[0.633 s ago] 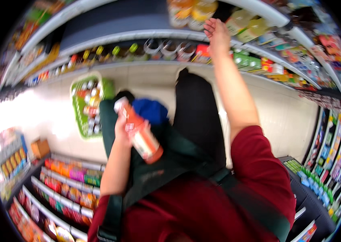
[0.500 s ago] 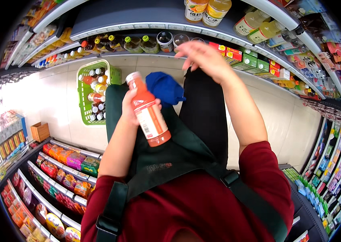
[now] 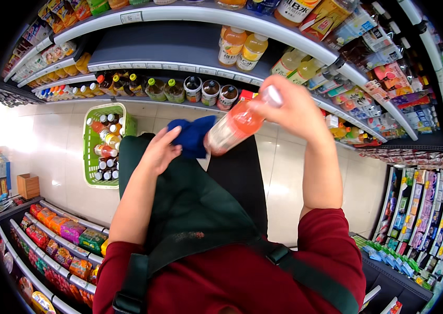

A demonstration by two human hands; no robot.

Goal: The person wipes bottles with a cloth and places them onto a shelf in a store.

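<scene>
My right hand [image 3: 284, 107] grips a bottle of orange-pink drink [image 3: 237, 125] around its cap and neck. The bottle is tilted, its base pointing down to the left, and is somewhat smeared by motion. My left hand [image 3: 161, 149], fingers apart, holds nothing. Its fingertips overlap the edge of a bunched blue cloth [image 3: 195, 137], which lies over my lap; whether they touch it I cannot tell. The bottle's base comes close to the cloth's right side. A green basket [image 3: 88, 157] of several drink bottles stands on the floor beyond my left knee.
Ahead, a dark shelf [image 3: 153, 47] bears two orange and yellow drink bottles [image 3: 241, 51]. Several dark and green-capped bottles [image 3: 164, 90] line the level below. Shelves of packaged snacks [image 3: 69, 233] rise behind on the left; a small wooden box [image 3: 28, 186] stands near them.
The bottle has passed from my left hand to my right and moved forward and right. My left hand has let go and come beside the blue cloth. The view has shifted.
</scene>
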